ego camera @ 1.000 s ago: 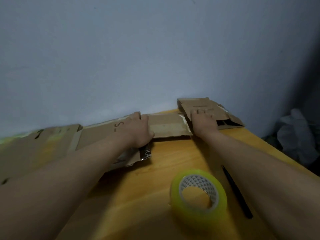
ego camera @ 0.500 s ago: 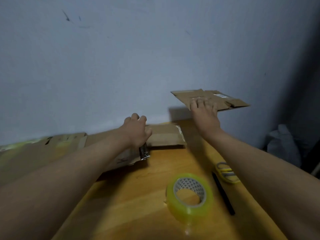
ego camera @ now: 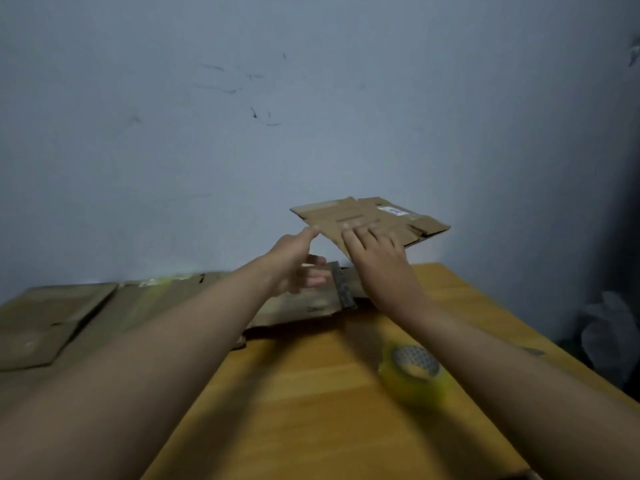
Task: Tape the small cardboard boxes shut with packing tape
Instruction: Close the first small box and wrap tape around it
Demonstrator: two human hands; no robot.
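1. Blue-grey wall [ego camera: 311,116], scuffed, stands behind a yellow wooden table [ego camera: 311,393]. Flattened cardboard sheets [ego camera: 55,317] lie along the table's far edge at left.

2. Left hand [ego camera: 294,261] reaches forward, fingers spread and relaxed. Its thumb tip meets the near-left corner of the folded cardboard box [ego camera: 370,220]; the fingers lie below that corner, apparently clear of it. It grips nothing.

3. Folded cardboard box is off the table, lifted near the wall, roughly level. It is flat, not yet formed.

4. Right hand [ego camera: 377,258] carries the box: fingers lie straight across its top face; the thumb is hidden, presumably beneath, so a pinch is judged likely, not confirmed.

5. Tape roll [ego camera: 414,372] sits on the table at near right, blurred, untouched.

6. Risks, as judged:
 - One-sided hold at the near edge; the unsupported far flaps could sag or the sheet could slip out.
 - The left hand may fumble the corner, bending it.
 - A forearm sweeping back could knock the tape roll away.
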